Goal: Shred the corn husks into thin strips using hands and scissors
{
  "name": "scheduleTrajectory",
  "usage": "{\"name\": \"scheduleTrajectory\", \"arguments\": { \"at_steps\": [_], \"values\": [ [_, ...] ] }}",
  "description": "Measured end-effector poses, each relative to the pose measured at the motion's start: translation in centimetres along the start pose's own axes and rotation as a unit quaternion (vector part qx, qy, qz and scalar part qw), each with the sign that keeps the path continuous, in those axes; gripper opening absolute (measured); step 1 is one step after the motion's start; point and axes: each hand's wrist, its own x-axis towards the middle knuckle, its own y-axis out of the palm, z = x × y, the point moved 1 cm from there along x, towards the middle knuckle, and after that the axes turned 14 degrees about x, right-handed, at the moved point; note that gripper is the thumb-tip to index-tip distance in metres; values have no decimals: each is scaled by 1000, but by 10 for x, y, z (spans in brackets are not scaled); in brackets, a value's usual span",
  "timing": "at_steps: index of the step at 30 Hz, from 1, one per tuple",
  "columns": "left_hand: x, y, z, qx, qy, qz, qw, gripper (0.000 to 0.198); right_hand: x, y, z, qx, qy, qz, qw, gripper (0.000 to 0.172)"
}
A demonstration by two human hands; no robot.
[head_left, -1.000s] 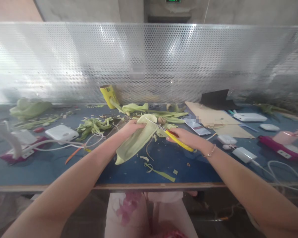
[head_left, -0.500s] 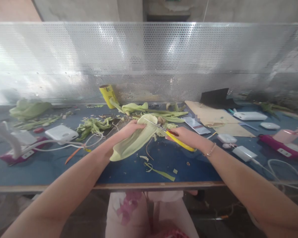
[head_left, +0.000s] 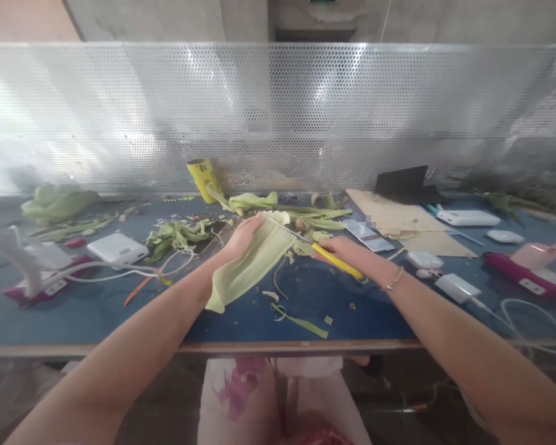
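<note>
My left hand (head_left: 243, 235) holds up a broad pale green husk leaf (head_left: 248, 266) by its upper edge above the blue table (head_left: 241, 315); the leaf hangs down toward me. My right hand (head_left: 340, 250) grips yellow-handled scissors (head_left: 327, 256), and their thin metal blades (head_left: 287, 230) lie against the top of the leaf. A bracelet sits on my right wrist. Green strips and scraps lie on the table just below both hands.
A perforated metal screen (head_left: 278, 117) walls the table's far side. A yellow roll (head_left: 202, 179), green leaf piles (head_left: 176, 235), white power banks (head_left: 117, 248), cables (head_left: 523, 315), brown card (head_left: 398, 222), a phone (head_left: 368, 236) and magenta devices (head_left: 523, 272) lie around.
The leaf's hanging lower end has swung left and lifted a little. My left fingers have spread along its top edge. The scissors stay at the leaf's top.
</note>
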Motion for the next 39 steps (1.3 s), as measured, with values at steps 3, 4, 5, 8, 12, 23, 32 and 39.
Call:
{"name": "scheduleTrajectory", "arguments": {
  "at_steps": [3, 4, 5, 8, 12, 23, 32, 39],
  "values": [
    [1, -1, -2, 6, -42, -25, 999, 19, 0, 0, 1, -9, 17, -15, 1000, 49],
    [0, -1, -4, 9, -46, -45, 998, 15, -1, 0, 2, -10, 22, -17, 1000, 49],
    [-1, -1, -7, 12, -47, -53, 997, 12, -1, 0, 3, -12, 27, -17, 999, 49],
    [-6, 0, -14, 16, -43, -14, 999, 17, -4, -1, 5, -15, 31, -13, 999, 47],
    [-12, 3, -20, 39, -4, 35, 999, 26, -10, -3, 11, -2, 19, 14, 1000, 39],
    [-22, 11, -24, 142, 89, 87, 982, 28, -12, 2, 20, 28, 23, 31, 999, 37],
    [-21, 11, -22, 143, 73, 91, 983, 26, -8, 0, 20, -44, 48, -36, 997, 47],
    [-17, 10, -20, 132, 72, 73, 986, 27, -3, 2, 14, -82, 69, -34, 994, 50]
  ]
}}
